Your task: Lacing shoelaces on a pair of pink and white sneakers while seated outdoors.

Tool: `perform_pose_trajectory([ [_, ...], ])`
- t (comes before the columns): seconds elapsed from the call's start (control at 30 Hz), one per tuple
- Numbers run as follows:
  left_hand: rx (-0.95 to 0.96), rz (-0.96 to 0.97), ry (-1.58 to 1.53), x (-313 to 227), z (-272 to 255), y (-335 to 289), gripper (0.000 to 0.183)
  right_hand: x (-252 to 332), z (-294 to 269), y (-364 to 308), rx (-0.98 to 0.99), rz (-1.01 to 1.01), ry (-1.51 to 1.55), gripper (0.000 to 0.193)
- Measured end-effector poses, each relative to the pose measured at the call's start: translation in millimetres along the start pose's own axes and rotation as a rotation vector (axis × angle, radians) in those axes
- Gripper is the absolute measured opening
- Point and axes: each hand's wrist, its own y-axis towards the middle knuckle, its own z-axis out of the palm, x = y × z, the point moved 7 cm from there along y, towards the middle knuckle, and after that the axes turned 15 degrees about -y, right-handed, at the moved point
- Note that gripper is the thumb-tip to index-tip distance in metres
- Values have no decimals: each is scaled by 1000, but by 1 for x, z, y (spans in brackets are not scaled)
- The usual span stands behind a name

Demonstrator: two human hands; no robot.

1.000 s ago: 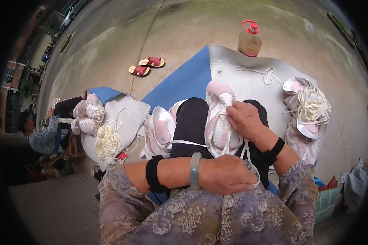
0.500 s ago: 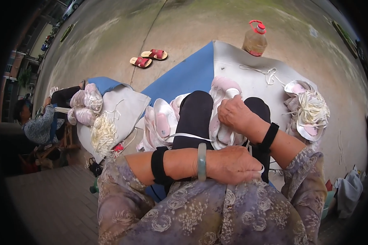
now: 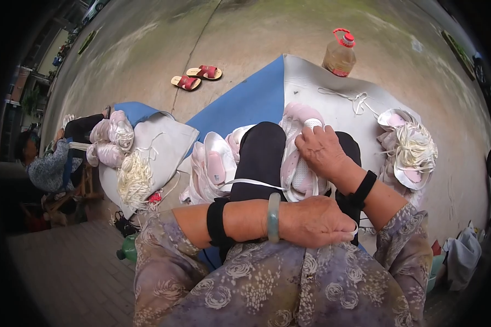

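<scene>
Between my black-trousered knees lies a pink and white shoe [image 3: 302,179] with a perforated middle. My right hand [image 3: 323,150] is on its upper, with bent fingers gripping it near the middle; the fingertips are partly hidden. Closer to my body, my left hand [image 3: 319,222] is closed, and a small white loop like a shoelace shows at its fingertips. A white lace [image 3: 256,183] crosses my left thigh to the shoe. More pink and white shoes [image 3: 215,163] lie beside my left knee.
A blue and white sheet [image 3: 240,103] covers the ground ahead. At right, shoes bear a bundle of cream laces [image 3: 416,144]. Farther off are a red-capped bottle [image 3: 339,56] and red slippers [image 3: 186,83]. A person [image 3: 52,166] sits at left near shoes and another lace bundle [image 3: 135,180].
My right hand has shifted slightly and turned, its fingers now lying more over the shoe's upper. My left hand has moved slightly right, still closed.
</scene>
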Motion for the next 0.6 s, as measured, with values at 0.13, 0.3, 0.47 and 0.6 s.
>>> perform_pose_trajectory([
  [0.13, -2, 18, 32, -3, 3, -2, 23, 20, 14, 4, 328, -284, -195, 6],
  [0.3, 6, 38, 124, -12, 5, -2, 19, 0, 24, -2, 241, -45, -38, 7],
  [0.47, -1, 93, 154, -16, 7, -6, 19, -31, 29, -18, 66, 573, 372, 12],
  [0.6, -3, 98, 171, -15, 11, -11, 19, -10, 13, -3, 156, 143, 107, 12],
])
